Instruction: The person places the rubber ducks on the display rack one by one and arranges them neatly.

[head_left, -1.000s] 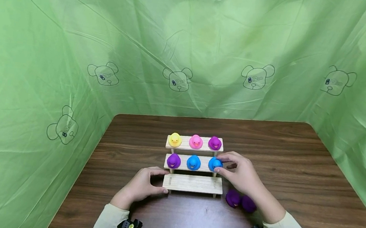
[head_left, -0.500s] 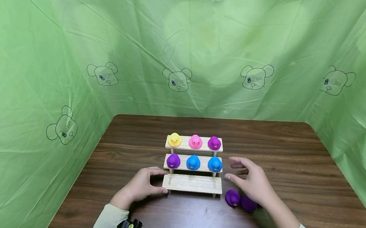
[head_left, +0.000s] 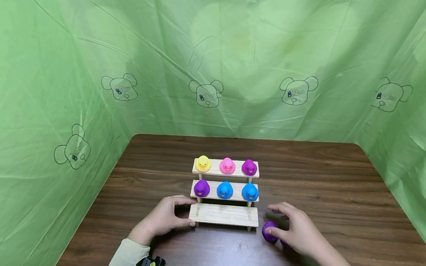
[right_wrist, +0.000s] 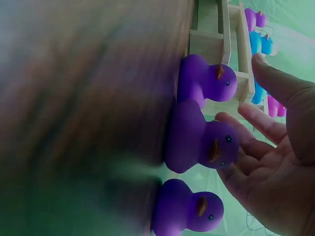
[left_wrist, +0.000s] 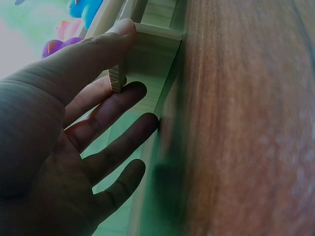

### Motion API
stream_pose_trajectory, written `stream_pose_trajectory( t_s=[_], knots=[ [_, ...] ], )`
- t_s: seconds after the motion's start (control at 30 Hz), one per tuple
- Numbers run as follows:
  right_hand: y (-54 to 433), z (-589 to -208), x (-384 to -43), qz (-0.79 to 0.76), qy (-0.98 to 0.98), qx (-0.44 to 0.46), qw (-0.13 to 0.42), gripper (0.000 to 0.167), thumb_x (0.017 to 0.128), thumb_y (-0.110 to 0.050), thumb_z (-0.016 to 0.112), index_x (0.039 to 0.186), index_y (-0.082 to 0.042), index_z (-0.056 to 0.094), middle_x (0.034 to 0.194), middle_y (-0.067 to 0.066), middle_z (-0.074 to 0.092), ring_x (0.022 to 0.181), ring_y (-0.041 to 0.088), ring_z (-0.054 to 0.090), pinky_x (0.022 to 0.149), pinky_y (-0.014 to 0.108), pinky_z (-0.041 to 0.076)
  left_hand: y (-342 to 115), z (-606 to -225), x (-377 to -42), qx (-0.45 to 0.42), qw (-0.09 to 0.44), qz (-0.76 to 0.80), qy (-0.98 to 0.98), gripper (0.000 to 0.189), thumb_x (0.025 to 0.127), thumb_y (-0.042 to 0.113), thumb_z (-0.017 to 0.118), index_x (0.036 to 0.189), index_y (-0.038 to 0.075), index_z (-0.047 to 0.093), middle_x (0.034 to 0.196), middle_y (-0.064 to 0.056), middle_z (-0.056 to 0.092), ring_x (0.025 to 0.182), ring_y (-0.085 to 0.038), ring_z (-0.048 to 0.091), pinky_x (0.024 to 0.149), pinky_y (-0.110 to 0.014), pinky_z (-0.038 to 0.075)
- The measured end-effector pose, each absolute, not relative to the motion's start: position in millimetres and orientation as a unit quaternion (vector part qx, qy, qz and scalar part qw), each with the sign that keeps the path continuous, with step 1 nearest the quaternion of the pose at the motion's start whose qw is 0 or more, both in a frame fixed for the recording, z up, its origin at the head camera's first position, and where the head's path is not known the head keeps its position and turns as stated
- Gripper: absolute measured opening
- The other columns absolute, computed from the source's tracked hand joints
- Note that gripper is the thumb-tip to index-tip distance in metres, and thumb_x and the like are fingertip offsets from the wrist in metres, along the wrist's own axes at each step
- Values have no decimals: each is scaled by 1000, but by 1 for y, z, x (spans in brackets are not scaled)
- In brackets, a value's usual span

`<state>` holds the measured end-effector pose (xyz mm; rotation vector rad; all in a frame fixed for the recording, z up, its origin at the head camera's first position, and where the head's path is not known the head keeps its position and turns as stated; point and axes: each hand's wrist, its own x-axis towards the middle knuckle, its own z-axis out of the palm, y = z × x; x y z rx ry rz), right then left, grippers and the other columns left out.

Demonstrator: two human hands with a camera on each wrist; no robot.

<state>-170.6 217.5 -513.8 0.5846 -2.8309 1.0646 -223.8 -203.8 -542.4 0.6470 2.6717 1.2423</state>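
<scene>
A three-step wooden stand [head_left: 224, 214] carries a row of yellow, pink and purple rubber ducks on its top step. On the middle step sit one purple rubber duck [head_left: 202, 188] and two blue ones. My left hand [head_left: 164, 218] holds the left end of the bottom step between thumb and fingers; the left wrist view shows its other fingers spread. Over loose purple ducks right of the stand hovers my right hand [head_left: 298, 231], thumb and fingers apart. Three purple ducks show in the right wrist view, the middle purple duck [right_wrist: 189, 140] nearest the fingers; in the head view the hand partly covers them.
The stand and ducks rest on a dark brown wooden table [head_left: 311, 170]. A green curtain [head_left: 252, 67] with bear outlines rises behind the table and along both sides.
My right hand let go of the blue duck at the right of the middle step, then drew back right and down over the purple ducks. My left hand stayed put.
</scene>
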Motion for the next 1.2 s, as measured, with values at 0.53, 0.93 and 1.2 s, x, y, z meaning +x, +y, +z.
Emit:
stream_pose_trajectory(
  t_s=[0.53,0.93,1.2],
  knots=[
    [219,-519,-160,293,-922,252,14,50,79,-30,94,122,-13,74,123,-2,70,110,23,68,94,50,58,-204,-545,-224,219,56,408,885,54,74,29,98,124,23,77,124,9,71,120,-15,64,108,-43,50],
    [223,-523,-160,295,-922,251,8,40,79,-27,93,116,-20,77,119,-7,71,109,22,69,92,50,58,-204,-544,-224,219,58,411,883,53,75,29,97,123,22,77,122,10,71,120,-15,64,108,-44,50],
    [224,-525,-161,295,-922,249,9,40,79,-25,93,116,-20,78,118,-9,72,109,19,68,94,49,58,-203,-543,-224,214,62,414,883,53,75,27,98,124,22,77,123,8,72,120,-14,64,108,-44,50]
  ],
)
